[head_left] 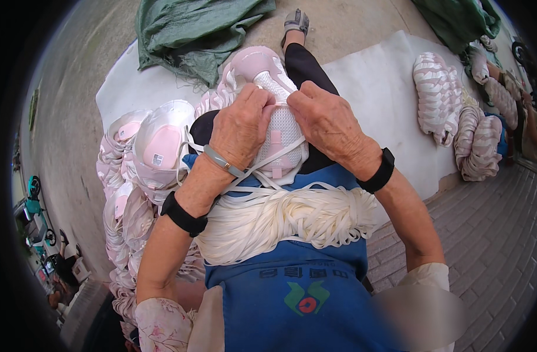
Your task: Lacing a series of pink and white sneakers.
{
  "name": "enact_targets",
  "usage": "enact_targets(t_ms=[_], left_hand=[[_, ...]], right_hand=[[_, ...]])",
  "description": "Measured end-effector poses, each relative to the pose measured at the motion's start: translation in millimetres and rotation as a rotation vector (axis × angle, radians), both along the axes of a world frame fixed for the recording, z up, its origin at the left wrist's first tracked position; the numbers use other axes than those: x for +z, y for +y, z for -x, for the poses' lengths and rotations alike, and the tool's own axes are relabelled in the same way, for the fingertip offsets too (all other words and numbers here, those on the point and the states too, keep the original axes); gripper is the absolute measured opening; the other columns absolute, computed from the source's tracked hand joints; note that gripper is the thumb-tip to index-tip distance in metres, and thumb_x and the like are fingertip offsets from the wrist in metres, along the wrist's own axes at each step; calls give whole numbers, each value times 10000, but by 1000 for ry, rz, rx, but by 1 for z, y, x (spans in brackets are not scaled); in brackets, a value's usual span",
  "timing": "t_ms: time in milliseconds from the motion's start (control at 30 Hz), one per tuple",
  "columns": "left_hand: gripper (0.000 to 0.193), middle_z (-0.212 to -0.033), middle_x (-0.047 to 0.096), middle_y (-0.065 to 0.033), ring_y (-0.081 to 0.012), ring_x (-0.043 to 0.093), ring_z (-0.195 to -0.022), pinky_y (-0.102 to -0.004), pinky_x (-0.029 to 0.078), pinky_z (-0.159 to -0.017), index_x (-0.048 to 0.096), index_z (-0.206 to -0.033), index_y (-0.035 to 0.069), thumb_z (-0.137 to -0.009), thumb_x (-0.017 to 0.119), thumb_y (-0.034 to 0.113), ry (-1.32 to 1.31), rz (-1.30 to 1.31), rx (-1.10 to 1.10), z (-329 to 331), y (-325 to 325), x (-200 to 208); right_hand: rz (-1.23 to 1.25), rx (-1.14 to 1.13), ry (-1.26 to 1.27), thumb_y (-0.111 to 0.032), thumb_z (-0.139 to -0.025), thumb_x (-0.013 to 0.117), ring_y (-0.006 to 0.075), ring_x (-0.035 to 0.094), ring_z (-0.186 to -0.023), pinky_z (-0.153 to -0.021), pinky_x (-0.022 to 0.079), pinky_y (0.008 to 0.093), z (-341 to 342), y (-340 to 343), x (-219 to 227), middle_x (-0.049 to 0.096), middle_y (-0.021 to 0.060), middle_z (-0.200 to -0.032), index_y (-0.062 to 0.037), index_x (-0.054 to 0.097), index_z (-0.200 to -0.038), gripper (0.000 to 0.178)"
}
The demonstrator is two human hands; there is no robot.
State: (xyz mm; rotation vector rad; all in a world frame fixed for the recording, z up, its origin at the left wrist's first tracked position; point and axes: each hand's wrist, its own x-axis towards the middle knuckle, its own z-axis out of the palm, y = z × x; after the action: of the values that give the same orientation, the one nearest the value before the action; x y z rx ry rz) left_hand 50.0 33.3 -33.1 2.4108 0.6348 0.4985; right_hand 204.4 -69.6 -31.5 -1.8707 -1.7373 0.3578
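Note:
A pink and white shoe upper point(284, 130) with a mesh tongue lies across my lap, its toe pointing away from me. My left hand point(240, 126) is closed at the left edge of its lace opening, fingertips pinched on a white shoelace. On the opposite edge my right hand point(330, 123) pinches the lace too; exactly what sits between the fingertips is partly hidden. A loose length of shoelace point(280, 154) crosses the tongue below my hands. Over my blue apron point(245, 311) rests a thick bundle of cream-white laces point(280, 220).
Stacked pink and white shoe uppers point(163, 146) crowd my left side. More bundled uppers point(437, 97) lie at the right on a white sheet point(374, 88). Green cloth point(192, 32) is heaped at the far left. Another person point(535, 123) sits at the far right edge.

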Motion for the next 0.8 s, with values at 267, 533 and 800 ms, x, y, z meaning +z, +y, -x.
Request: enact_targets(t_ms=[267,533,800], left_hand=[[98,-852,558,-154,-347,594,-763,-400,475,-643,560,-929,20,-854,616,49,-4,-12,1,-1,0,-2],[102,-855,558,-153,-348,596,-764,-405,479,-643,555,-931,24,-854,618,50,8,-26,-6,-1,1,-3],[106,-864,557,-153,-349,595,-766,-404,479,-642,556,-935,28,-851,620,41,18,-20,-19,-1,0,-2]], right_hand=[[34,20,-72,-16,-809,565,322,628,-780,-667,524,403,1,7,7,569,152,-837,6,569,-879,73],[13,45,28,-51,-824,580,346,634,-738,-640,533,408,-7,7,-1,580,153,-837,3,580,-866,68],[-27,123,-63,-48,-847,594,333,584,-723,-640,487,396,-6,7,3,520,136,-808,-11,553,-851,55]])
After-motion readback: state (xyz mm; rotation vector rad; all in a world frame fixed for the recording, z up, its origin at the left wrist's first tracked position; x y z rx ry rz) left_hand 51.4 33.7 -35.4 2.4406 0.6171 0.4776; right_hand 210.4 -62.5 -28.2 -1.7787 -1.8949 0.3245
